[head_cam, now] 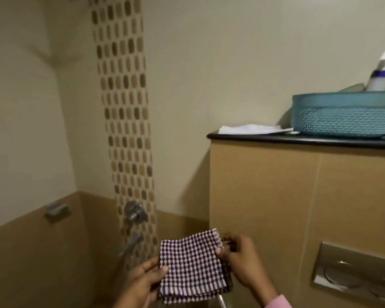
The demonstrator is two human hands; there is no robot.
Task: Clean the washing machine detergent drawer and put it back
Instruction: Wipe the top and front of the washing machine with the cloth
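Observation:
A folded checked cloth (191,266), dark purple and white, is held up in front of me at the bottom centre of the head view. My left hand (142,283) grips its lower left edge with the thumb on top. My right hand (240,261) pinches its upper right corner between thumb and fingers. No detergent drawer and no washing machine are in view.
A wall tap (135,213) sits on the mosaic tile strip just behind the cloth. To the right a tiled ledge with a black top (298,140) carries a teal basket (342,114), a white cloth (251,129) and a bottle (381,72). A metal flush plate (356,272) is low right.

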